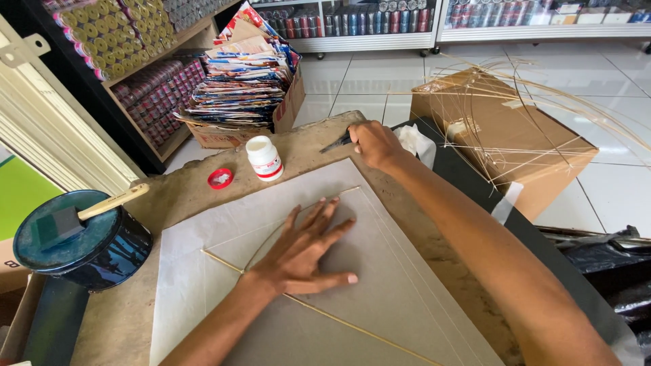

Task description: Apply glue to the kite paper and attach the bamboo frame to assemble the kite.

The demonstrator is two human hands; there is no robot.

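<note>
Head view, looking down on a worn brown worktop [169, 203]. A large pale grey sheet of thin paper [380, 285] lies flat across it, its long axis running from the near edge away toward the far end, one corner pointing to the far right hand. On the sheet rests a thin straight bamboo stick [325, 317], set diagonally from the left, under the wrist, down to the lower right; a second, bowed bamboo strip [271, 237] curves off it toward the sheet's far corner.

Around: a small white plastic bottle with a red band [264, 158] stands just beyond the sheet's far edge, its red round cap [220, 178] lying beside it to the left. At the left edge sits a dark blue round tin [81, 244] with a wooden-handled foam brush [88, 211] resting across its lid. Past the worktop, a brown cardboard box [502, 135] carries a loose bundle of thin bamboo strips [542, 102]; another open carton of stacked colourful printed sheets [247, 74] stands on the tiled floor.

Hands: the left hand [305, 251] lies flat, palm down, fingers spread wide, pressing on the paper where stick and strip meet. The right hand [373, 144] is curled closed at the worktop's far edge around a small dark tool [337, 143], too hidden to identify; crumpled white tissue [415, 141] lies just beside it.
</note>
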